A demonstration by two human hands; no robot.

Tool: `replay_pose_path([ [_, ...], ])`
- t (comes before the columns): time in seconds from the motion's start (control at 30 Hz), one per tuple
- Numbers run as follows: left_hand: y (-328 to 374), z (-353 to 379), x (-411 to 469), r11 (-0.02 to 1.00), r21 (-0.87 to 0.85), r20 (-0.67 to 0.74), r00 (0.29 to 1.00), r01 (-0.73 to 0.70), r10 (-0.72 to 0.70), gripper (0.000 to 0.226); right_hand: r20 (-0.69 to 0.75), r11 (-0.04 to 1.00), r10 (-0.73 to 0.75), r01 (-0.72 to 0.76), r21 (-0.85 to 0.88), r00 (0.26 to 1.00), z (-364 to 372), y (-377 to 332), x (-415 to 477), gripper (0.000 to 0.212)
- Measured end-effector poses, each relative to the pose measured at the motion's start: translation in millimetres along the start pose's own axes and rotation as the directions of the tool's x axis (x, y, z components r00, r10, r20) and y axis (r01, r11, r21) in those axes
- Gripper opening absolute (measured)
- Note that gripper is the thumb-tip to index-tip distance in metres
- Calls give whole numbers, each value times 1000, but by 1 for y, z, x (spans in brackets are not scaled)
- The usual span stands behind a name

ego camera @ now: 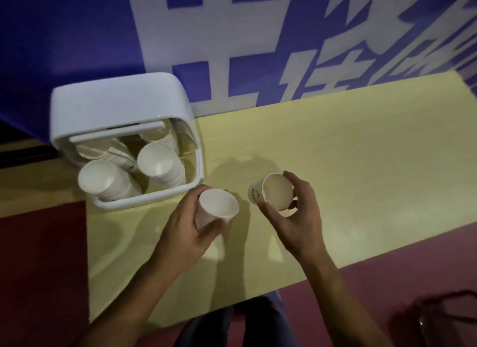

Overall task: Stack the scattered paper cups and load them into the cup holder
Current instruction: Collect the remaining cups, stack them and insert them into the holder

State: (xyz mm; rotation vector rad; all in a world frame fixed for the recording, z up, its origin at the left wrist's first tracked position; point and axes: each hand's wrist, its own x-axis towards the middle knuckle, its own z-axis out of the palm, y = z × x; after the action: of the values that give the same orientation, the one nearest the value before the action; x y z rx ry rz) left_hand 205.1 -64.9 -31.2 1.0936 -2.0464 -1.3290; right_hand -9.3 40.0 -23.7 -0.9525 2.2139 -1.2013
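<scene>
Yellow counter (361, 153) below a blue wall (77, 36): the left hand (185, 225) grips an upright paper cup (218, 207) just beside the cup holder (116, 101), while the right hand (302, 217), near on its right, clasps a second cup (277, 191) tilted base-first toward it.

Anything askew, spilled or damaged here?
Inside the cup holder, the stacks lean at different angles instead of standing straight, and the rear-left stack looks tipped almost flat. The cup in the left hand and the cup in the right hand look intact; nothing spilled.
</scene>
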Motion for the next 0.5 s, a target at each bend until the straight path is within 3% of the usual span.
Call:
replay_pose_path([
  [0.13, 26, -34, -20, 976, -215, -214, 974, 20, -67, 53, 98, 985, -171, 169, 28, 980, 13, -63, 11, 77],
  [0.33, 21, -84, -31, 979, -198, -448, 892, -41, -54, 56, 167, 943, -324, 303, 139, 931, 64, -130, 18, 67],
  [0.5, 10, -107, -33, 959, -277, -534, 839, -60, -102, 64, 200, 917, -393, 365, 162, 898, 102, -149, 25, 74],
])
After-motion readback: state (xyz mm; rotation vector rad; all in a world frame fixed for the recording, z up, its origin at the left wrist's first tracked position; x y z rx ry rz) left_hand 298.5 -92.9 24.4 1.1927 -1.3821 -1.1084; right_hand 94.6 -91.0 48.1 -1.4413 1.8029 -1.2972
